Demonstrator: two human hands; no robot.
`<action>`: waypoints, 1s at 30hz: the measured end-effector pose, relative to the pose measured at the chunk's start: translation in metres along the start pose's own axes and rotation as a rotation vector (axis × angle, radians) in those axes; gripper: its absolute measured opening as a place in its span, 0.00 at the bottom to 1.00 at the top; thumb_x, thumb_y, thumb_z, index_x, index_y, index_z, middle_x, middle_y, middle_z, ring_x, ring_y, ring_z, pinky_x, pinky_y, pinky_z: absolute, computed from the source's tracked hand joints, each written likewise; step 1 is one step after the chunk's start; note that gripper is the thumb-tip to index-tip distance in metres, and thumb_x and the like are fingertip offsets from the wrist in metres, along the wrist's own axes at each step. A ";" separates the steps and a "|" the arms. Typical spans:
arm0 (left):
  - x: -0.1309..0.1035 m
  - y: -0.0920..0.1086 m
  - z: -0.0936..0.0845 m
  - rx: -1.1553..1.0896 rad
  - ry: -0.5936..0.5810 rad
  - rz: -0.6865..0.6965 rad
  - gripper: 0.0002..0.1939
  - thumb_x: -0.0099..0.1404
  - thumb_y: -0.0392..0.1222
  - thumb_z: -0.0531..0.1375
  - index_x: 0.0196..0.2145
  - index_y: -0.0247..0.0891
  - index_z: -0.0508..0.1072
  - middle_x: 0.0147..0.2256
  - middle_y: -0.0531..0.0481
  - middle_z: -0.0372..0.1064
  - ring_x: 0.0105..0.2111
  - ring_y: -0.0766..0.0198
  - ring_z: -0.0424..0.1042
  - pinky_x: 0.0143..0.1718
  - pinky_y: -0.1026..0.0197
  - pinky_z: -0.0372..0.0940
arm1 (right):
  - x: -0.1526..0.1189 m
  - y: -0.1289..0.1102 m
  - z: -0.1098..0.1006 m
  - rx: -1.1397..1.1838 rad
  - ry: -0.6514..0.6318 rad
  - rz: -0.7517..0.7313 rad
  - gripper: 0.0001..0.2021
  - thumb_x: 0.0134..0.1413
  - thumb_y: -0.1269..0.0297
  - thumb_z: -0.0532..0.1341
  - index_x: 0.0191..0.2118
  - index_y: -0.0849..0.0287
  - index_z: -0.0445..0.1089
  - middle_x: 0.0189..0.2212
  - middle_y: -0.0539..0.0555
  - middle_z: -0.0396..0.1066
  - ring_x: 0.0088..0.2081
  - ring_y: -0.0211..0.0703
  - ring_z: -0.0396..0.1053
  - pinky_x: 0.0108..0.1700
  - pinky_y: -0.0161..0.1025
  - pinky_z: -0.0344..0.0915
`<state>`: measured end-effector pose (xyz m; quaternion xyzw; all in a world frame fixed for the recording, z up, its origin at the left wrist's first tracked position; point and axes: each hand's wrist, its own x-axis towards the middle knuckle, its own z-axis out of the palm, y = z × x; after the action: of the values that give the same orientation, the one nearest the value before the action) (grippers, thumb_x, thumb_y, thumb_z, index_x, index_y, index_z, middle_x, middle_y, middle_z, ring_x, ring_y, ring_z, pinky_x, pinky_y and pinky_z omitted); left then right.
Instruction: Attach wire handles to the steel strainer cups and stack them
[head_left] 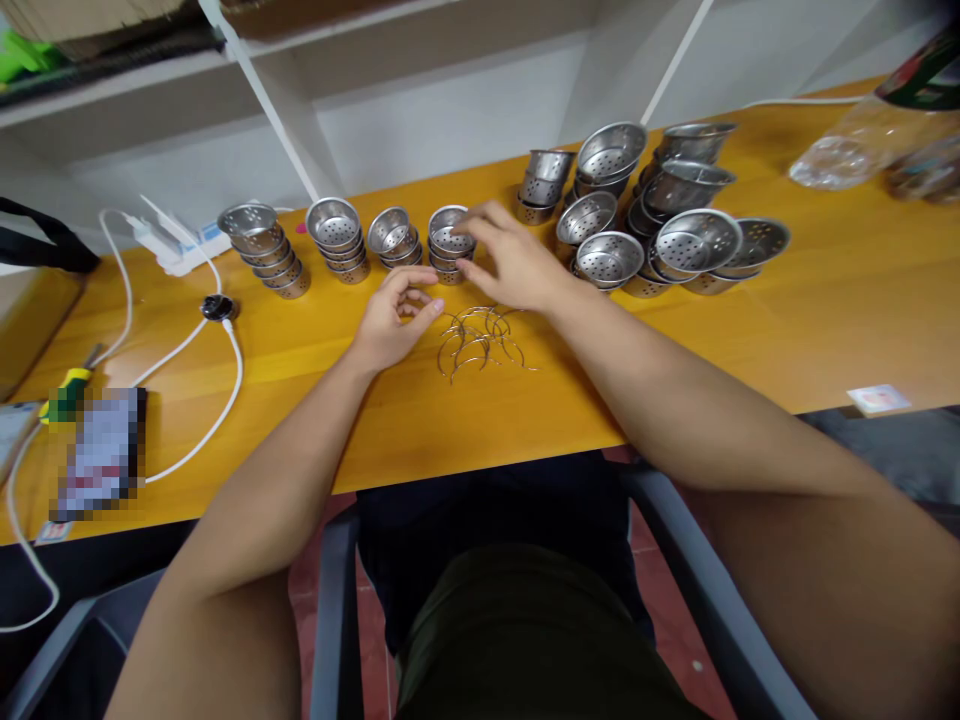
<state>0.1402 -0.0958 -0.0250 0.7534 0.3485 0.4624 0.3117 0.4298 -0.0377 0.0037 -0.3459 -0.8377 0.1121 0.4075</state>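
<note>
Just beyond the wires (480, 334) stands a stack of cups (448, 228); the right hand (511, 252) is beside it, fingers spread, contact unclear. Left of the wires is the left hand (390, 322), fingers parted.

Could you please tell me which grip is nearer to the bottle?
Right. The right grip is left of the bottle, with cups between them; the left grip is farther left.
</note>
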 end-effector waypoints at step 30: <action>-0.003 0.009 0.012 0.156 0.011 0.293 0.65 0.66 0.72 0.90 0.86 0.56 0.63 0.81 0.35 0.69 0.78 0.31 0.79 0.74 0.31 0.85 | -0.020 -0.067 -0.050 0.102 -0.030 0.050 0.20 0.89 0.43 0.64 0.67 0.51 0.82 0.48 0.60 0.84 0.45 0.57 0.81 0.54 0.58 0.86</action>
<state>0.1520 -0.1054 -0.0237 0.8156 0.2716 0.4783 0.1797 0.4439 -0.1051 0.0552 -0.3439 -0.8279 0.1701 0.4092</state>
